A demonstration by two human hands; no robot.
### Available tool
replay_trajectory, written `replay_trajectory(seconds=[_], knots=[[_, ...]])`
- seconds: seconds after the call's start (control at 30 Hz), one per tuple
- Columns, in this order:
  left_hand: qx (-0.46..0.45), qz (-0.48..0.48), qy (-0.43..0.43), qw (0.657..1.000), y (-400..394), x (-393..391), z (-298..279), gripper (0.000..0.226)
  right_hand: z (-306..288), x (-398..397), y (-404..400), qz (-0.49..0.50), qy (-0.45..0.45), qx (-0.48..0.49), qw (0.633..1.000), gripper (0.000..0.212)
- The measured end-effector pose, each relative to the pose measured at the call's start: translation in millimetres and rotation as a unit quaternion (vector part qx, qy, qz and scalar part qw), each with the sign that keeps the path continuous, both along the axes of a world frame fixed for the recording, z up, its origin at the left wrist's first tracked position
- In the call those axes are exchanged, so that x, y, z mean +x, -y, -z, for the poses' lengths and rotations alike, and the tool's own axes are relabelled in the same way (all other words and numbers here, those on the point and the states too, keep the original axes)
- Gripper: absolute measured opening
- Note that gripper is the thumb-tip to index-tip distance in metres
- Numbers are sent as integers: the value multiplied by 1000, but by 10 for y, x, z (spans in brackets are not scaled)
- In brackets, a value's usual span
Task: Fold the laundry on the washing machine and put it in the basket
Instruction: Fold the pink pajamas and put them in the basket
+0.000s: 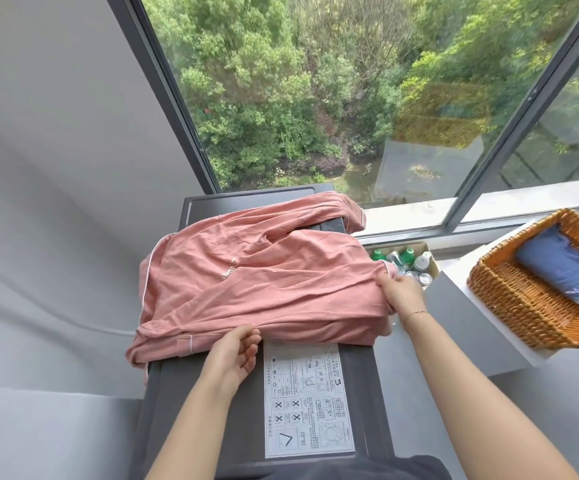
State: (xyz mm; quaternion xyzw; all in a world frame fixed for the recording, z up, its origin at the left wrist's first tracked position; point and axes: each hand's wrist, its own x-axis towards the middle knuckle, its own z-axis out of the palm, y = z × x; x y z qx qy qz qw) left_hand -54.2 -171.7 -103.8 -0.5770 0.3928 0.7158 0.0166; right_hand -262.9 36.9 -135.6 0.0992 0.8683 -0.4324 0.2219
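A pink garment with white piping (246,278) lies spread and rumpled over the dark top of the washing machine (232,420). My left hand (236,355) is at the garment's near edge, palm up, with its fingertips tucked under the hem. My right hand (402,292) grips the cloth at the garment's right edge. The wicker basket (509,306) stands on a white ledge to the right, apart from both hands, and holds a folded blue garment (565,268).
A white instruction label (307,400) is stuck on the washer lid. A cardboard box of bottles (405,261) sits between the washer and the ledge. A large window (315,98) rises behind, a grey wall (56,168) on the left.
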Motion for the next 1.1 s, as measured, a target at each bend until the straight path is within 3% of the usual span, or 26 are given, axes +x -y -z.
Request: replay_trajectory(seconds=[0.13,0.33,0.5,0.6,0.73,0.87,1.0,1.03,1.1], knots=[[24,-14,-41,999,92,15,-149,18,-514,40,78,-24,-174,40,984,44],[30,-21,-103,994,155,60,-301,19,-1054,116,167,-39,-333,-130,933,21],[36,51,-34,997,37,159,-77,17,-438,352,-98,-7,-139,24,990,44],[39,81,-2,996,-28,188,86,16,-265,520,-195,16,-100,20,995,35],[63,88,-4,994,-17,188,102,23,-362,454,-135,30,-108,6,994,38],[86,48,-29,995,29,127,91,41,-660,345,15,28,-203,-87,975,24],[83,-101,-140,981,39,41,10,4,-839,469,84,54,-367,-181,911,15],[84,-129,-163,975,45,45,10,12,-790,522,63,86,-375,-174,907,15],[90,-155,-171,969,37,69,26,23,-538,618,-46,157,-296,-132,933,27]])
